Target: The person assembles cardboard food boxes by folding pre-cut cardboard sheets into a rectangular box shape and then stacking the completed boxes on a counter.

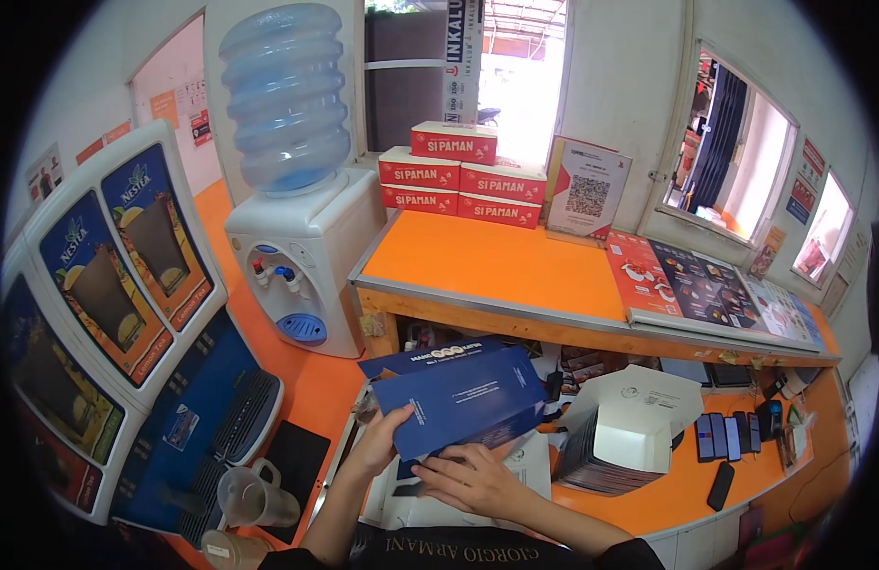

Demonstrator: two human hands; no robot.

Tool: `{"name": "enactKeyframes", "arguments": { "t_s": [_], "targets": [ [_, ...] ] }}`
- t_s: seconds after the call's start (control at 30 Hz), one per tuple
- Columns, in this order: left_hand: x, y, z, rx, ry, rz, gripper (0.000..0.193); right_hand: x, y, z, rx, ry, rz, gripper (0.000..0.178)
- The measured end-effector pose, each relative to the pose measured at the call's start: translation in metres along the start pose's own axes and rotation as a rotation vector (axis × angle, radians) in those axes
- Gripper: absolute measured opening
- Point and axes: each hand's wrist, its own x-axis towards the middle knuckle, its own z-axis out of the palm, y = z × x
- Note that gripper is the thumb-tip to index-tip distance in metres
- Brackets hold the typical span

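A dark blue cardboard food box (463,404) with white print is tilted in front of me, over the orange counter. My left hand (376,445) grips its left edge, thumb on the front panel and the other fingers behind. At the box's lower edge, my right hand (473,483) has its fingers bent and pressed together on the cardboard; their tips are partly hidden. White cardboard sheets (525,465) lie beneath my hands. To the right stands a stack of nested boxes (618,451) with white insides and an upright flap.
Several phones (720,437) lie at the right. A raised orange shelf (496,266) holds red boxes (454,142), a code stand (588,190) and menu sheets (691,285). Leftward are a water dispenser (302,266), a drink machine (126,285) and a plastic jug (254,499).
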Motion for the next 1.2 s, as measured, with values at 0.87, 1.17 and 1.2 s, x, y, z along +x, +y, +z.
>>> {"name": "enactKeyframes", "arguments": {
  "t_s": [0.87,1.17,1.2],
  "targets": [
    [0.009,-0.014,0.054,0.450,-0.193,0.738,0.020,0.018,0.031,-0.028,0.095,0.558,0.363,0.042],
    [-0.002,-0.009,0.050,0.157,-0.182,0.490,0.020,0.006,0.030,-0.022,-0.002,0.502,0.068,0.043],
    [0.000,-0.013,0.051,0.186,-0.198,0.557,0.021,0.007,0.029,-0.023,-0.033,0.529,0.079,0.037]
  ]
}}
